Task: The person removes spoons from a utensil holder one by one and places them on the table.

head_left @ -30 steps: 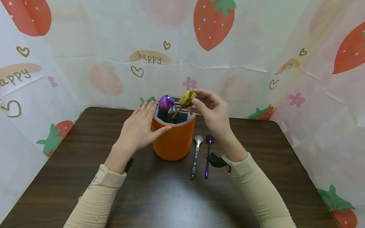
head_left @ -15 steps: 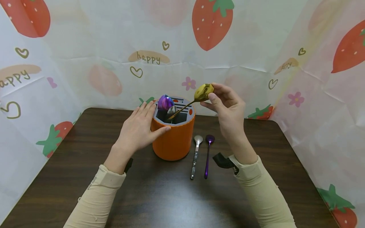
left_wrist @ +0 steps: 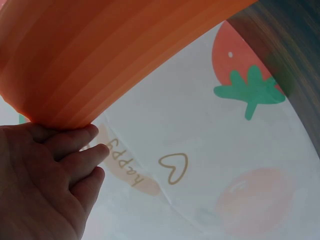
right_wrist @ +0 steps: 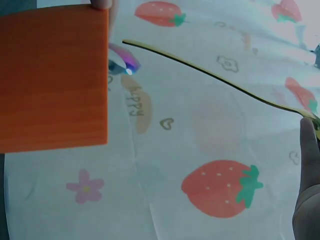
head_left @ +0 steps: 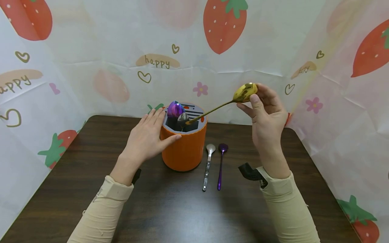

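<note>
My right hand (head_left: 268, 116) pinches a gold spoon (head_left: 245, 92) by its bowl. The spoon's thin handle slants down left, its end over the orange round holder (head_left: 183, 152); in the right wrist view the handle end (right_wrist: 125, 42) is clear of the holder's rim. Against the holder's left side rests my left hand (head_left: 147, 140), fingers straight, thumb across the front; in the left wrist view that hand (left_wrist: 45, 175) touches the orange wall (left_wrist: 110, 60). Inside the holder stand a purple iridescent spoon (head_left: 175, 109) and a silver spoon (head_left: 183, 118), bowls up, their handles hidden.
On the dark wooden table (head_left: 170, 209), right of the holder, lie a silver spoon with a patterned handle (head_left: 207, 172) and a purple spoon (head_left: 221, 167), side by side. A strawberry-print cloth (head_left: 115, 44) surrounds the table at the back and sides.
The right hand has moved right and up, drawing the gold spoon's handle out of the holder. My left hand stays against the holder.
</note>
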Demonstrator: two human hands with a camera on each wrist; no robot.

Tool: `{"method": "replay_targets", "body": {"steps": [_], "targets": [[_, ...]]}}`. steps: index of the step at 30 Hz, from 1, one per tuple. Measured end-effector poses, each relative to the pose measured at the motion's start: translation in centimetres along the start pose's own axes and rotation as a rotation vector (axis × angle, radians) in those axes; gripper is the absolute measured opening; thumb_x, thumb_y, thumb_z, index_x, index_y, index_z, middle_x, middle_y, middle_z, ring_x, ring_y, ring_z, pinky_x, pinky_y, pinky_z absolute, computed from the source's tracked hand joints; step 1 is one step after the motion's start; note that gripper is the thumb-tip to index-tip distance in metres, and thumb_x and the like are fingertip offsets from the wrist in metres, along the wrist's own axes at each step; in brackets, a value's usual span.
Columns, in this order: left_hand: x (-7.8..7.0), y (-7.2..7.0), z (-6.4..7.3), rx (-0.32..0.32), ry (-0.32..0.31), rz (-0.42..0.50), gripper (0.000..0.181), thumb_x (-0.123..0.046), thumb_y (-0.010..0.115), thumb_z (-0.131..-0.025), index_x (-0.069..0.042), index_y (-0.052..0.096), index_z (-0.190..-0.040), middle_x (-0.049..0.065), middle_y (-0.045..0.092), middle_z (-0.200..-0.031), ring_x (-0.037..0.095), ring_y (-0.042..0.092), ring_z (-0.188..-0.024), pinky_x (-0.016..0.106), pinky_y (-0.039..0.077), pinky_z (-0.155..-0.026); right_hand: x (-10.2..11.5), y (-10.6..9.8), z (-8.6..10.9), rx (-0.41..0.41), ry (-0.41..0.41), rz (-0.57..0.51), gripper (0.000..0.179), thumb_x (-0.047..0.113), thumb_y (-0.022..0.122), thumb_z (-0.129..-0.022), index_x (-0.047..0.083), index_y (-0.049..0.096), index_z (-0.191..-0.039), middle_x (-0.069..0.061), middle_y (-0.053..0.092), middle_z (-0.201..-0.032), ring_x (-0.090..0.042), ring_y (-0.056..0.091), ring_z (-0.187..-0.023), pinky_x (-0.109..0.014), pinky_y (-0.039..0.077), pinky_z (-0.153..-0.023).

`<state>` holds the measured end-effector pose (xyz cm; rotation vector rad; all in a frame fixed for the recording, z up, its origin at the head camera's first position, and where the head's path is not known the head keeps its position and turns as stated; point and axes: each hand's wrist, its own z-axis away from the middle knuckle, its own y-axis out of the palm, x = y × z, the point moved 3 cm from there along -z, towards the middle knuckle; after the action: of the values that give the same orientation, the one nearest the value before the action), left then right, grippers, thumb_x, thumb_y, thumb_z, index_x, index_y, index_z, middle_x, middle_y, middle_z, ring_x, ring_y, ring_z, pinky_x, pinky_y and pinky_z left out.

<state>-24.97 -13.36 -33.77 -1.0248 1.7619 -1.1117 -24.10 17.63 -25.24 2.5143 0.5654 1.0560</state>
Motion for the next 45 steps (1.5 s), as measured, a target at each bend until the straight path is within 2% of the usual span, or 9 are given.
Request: {"method": "replay_targets", "body": {"steps": [4, 11, 16, 19, 22, 31, 39, 45], "targets": [[0.0, 0.0, 0.0, -0.001, 0.003, -0.004, 0.109, -0.083, 0.044, -0.093, -0.004, 0.022, -0.166, 0.015, 0.026, -0.170, 0.037, 0.023, -0.157, 0.051, 0.017, -0.129, 0.9, -1.0, -0.1, -0.045, -0.004, -0.049, 0.027, -0.005, 0.070, -0.095, -0.009, 0.067, -0.122, -0.020, 0.065, -0.111, -0.027, 0.069, -0.093, -0.039, 0.065, -0.078], [0.1, -0.1, 0.0, 0.018, -0.008, -0.005, 0.109, -0.082, 0.044, -0.094, -0.004, 0.021, -0.166, 0.015, 0.024, -0.171, 0.036, 0.020, -0.158, 0.051, 0.016, -0.129, 1.5, -3.4, 0.1, -0.104, -0.008, -0.008, 0.031, -0.003, 0.073, -0.094, -0.012, 0.066, -0.123, -0.019, 0.067, -0.108, -0.026, 0.071, -0.088, -0.035, 0.065, -0.073], [0.2, -0.1, -0.1, 0.021, -0.010, -0.002, 0.110, -0.083, 0.043, -0.093, -0.005, 0.021, -0.166, 0.015, 0.023, -0.171, 0.035, 0.019, -0.159, 0.051, 0.016, -0.129, 1.0, -5.4, 0.7, -0.157, 0.047, 0.011, 0.029, -0.005, 0.073, -0.093, -0.012, 0.068, -0.122, -0.017, 0.068, -0.103, -0.025, 0.071, -0.084, -0.033, 0.065, -0.069], [0.2, -0.1, -0.2, 0.018, -0.010, 0.000, 0.110, -0.084, 0.042, -0.092, -0.005, 0.021, -0.166, 0.014, 0.023, -0.171, 0.035, 0.019, -0.159, 0.051, 0.016, -0.129, 0.3, -6.8, 1.1, -0.194, 0.107, 0.027, 0.028, -0.006, 0.072, -0.093, -0.012, 0.069, -0.120, -0.017, 0.067, -0.102, -0.024, 0.071, -0.082, -0.032, 0.065, -0.068], [0.2, -0.1, -0.2, 0.022, -0.013, 0.001, 0.111, -0.085, 0.041, -0.092, -0.005, 0.021, -0.166, 0.014, 0.023, -0.172, 0.035, 0.018, -0.159, 0.052, 0.015, -0.129, -0.8, -8.3, 1.5, -0.200, 0.174, 0.109, 0.027, -0.003, 0.072, -0.095, -0.010, 0.070, -0.121, -0.014, 0.067, -0.103, -0.022, 0.071, -0.083, -0.029, 0.064, -0.068], [0.3, -0.1, -0.2, 0.027, -0.016, -0.001, 0.111, -0.085, 0.040, -0.092, -0.005, 0.020, -0.166, 0.015, 0.022, -0.172, 0.035, 0.018, -0.159, 0.052, 0.014, -0.129, -4.6, -12.8, 2.3, -0.112, 0.404, 0.284, 0.032, 0.002, 0.070, -0.098, -0.012, 0.067, -0.127, -0.009, 0.071, -0.112, -0.019, 0.072, -0.088, -0.028, 0.064, -0.070], [0.2, 0.0, -0.2, 0.021, -0.011, 0.003, 0.111, -0.085, 0.041, -0.092, -0.004, 0.022, -0.166, 0.015, 0.023, -0.171, 0.035, 0.019, -0.159, 0.052, 0.015, -0.129, -7.7, -16.2, 2.9, -0.076, 0.597, 0.404, 0.030, 0.007, 0.069, -0.100, -0.005, 0.068, -0.128, -0.003, 0.073, -0.109, -0.014, 0.072, -0.083, -0.030, 0.064, -0.076], [0.0, 0.1, -0.1, 0.016, -0.010, 0.006, 0.110, -0.084, 0.042, -0.092, -0.005, 0.022, -0.166, 0.015, 0.023, -0.171, 0.034, 0.019, -0.159, 0.051, 0.015, -0.129, -9.6, -18.0, 3.4, -0.048, 0.706, 0.449, 0.042, 0.007, 0.068, -0.101, -0.013, 0.059, -0.137, -0.002, 0.073, -0.101, -0.013, 0.073, -0.083, -0.033, 0.063, -0.084]]}}
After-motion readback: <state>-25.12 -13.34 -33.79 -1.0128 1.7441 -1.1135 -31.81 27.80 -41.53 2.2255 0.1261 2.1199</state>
